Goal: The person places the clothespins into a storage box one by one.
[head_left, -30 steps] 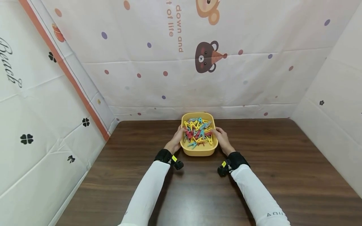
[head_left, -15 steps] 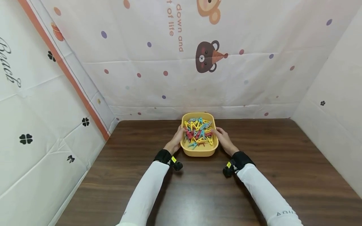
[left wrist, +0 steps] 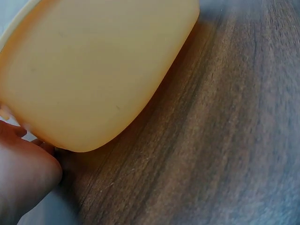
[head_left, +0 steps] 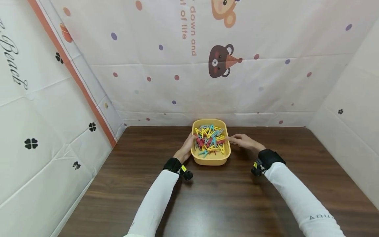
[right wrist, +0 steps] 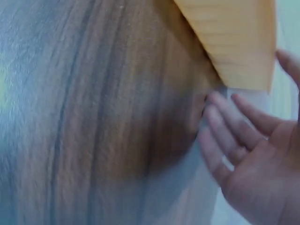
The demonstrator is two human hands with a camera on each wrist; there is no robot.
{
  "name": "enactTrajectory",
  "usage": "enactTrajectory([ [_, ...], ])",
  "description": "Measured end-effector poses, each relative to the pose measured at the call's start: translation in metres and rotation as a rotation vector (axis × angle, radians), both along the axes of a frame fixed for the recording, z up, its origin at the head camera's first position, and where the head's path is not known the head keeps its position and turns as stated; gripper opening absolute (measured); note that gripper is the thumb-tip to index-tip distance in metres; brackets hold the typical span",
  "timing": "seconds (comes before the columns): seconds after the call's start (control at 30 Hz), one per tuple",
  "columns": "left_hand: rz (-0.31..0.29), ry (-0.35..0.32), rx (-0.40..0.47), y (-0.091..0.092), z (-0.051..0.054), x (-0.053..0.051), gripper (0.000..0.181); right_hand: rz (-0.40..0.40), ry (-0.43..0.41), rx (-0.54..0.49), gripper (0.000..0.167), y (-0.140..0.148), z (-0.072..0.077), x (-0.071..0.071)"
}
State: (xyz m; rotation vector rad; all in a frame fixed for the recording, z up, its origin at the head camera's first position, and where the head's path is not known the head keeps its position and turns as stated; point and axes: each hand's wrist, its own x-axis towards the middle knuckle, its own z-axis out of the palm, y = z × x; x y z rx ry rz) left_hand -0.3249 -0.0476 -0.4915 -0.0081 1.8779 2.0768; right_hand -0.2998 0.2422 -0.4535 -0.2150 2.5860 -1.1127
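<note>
A yellow plastic basket (head_left: 211,161) stands at the back of the table, filled with a heap of yellow, blue and red clothespins (head_left: 209,140). My left hand (head_left: 187,147) holds its left side, the thumb over the rim. In the left wrist view, that hand (left wrist: 28,164) appears at the basket's wall (left wrist: 103,70), most of its fingers hidden. On the other side, my right hand (head_left: 245,142) is at the right rim with its fingers extended. The right wrist view shows this hand (right wrist: 262,164) spread, its fingers loose beside the basket's corner (right wrist: 239,42).
The dark wooden table (head_left: 207,197) extends toward me and to both sides. A white printed cloth (head_left: 165,82) rises right behind the basket, and further white cloth walls (head_left: 349,138) close off the sides.
My right hand has loosened from the basket's right side, and its wrist and forearm have swung out to the right. The left hand keeps its hold; the basket stays in place.
</note>
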Motion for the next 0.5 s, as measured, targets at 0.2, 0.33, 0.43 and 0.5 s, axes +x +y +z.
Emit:
enactTrajectory([
  [0.2,-0.003,0.004,-0.005,-0.006,0.0,-0.002,0.075,-0.019,0.264,0.154,0.074,-0.006,0.016,0.005],
  [0.33,-0.006,0.002,-0.03,-0.022,0.0,0.002,0.076,0.038,0.487,0.162,0.073,-0.02,0.025,0.01],
  [0.43,-0.024,0.011,-0.089,-0.036,-0.001,0.008,0.074,0.137,0.581,0.204,0.079,-0.031,0.03,0.017],
  [0.5,-0.052,0.025,-0.148,-0.046,-0.001,0.013,0.073,0.19,0.614,0.241,0.082,-0.036,0.032,0.022],
])
